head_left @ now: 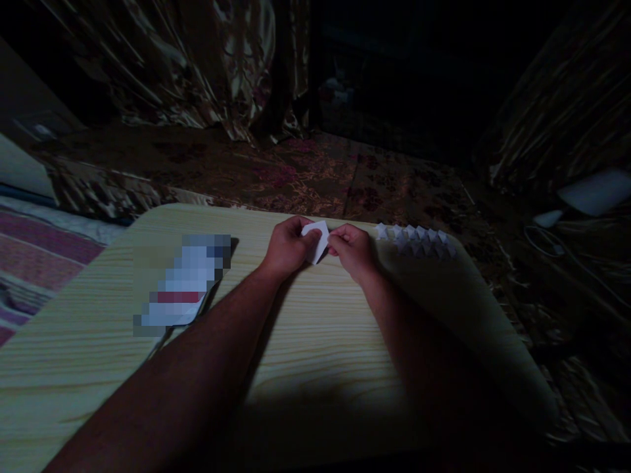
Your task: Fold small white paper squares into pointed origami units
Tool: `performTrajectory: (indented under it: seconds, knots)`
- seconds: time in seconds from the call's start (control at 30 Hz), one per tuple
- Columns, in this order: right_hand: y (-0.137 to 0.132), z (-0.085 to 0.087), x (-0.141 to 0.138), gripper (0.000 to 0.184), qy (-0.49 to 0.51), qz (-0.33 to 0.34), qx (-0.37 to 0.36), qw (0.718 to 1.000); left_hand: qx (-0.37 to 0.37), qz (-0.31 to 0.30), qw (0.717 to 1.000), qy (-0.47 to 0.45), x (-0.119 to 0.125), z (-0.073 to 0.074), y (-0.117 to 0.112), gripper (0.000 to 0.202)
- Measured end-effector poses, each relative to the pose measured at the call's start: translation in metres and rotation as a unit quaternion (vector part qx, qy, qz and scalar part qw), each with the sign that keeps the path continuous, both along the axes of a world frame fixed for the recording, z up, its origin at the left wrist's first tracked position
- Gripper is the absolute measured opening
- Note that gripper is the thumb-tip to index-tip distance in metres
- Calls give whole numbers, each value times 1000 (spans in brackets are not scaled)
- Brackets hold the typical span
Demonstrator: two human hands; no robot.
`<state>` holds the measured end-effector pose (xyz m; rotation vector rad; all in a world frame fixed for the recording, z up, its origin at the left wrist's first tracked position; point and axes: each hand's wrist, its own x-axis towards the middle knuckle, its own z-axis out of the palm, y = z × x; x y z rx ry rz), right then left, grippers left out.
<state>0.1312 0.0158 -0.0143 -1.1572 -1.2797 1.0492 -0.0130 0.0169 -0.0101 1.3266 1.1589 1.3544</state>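
Note:
A small piece of white paper [318, 246] with straight, angled edges is between my two hands, above the far middle part of the wooden table [315, 341]. My left hand [290, 244] grips it with the thumb on top. At the paper's right edge, the thumb and fingers of my right hand [352, 247] are pinched together on it. To the right of my right hand, several small white folded paper stars [421, 234] lie in two rows, the nearer one in shadow.
On the table's left side lies a blurred-out flat object [185, 282], seemingly a phone. Behind the table stands a surface under patterned brown cloth [296, 171], with curtains [221, 66] above. A white lamp-like object with a cable [594, 192] is at the right. Striped bedding [39, 249] is at the left.

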Motion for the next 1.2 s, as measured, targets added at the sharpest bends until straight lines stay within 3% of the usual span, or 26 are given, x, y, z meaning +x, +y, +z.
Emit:
performTrajectory:
  seconds: [0.2, 0.4, 0.67, 0.9, 1.2]
  knots:
    - [-1, 6, 2, 16, 26, -1, -13, 1000, -24, -6, 999, -29, -2, 2, -2, 31]
    - [2, 4, 4, 20, 38, 0, -16, 999, -20, -45, 999, 0, -1, 5, -4, 36]
    - [1, 5, 3, 13, 27, -2, -1, 1000, 23, -67, 997, 32, 1, 7, -6, 28]
    - [1, 3, 4, 13, 17, -4, 12, 1000, -12, -78, 997, -17, 2, 7, -7, 36]
    - [1, 1, 5, 10, -25, -1, 21, 999, 27, -109, 994, 14, 0, 2, -3, 40]
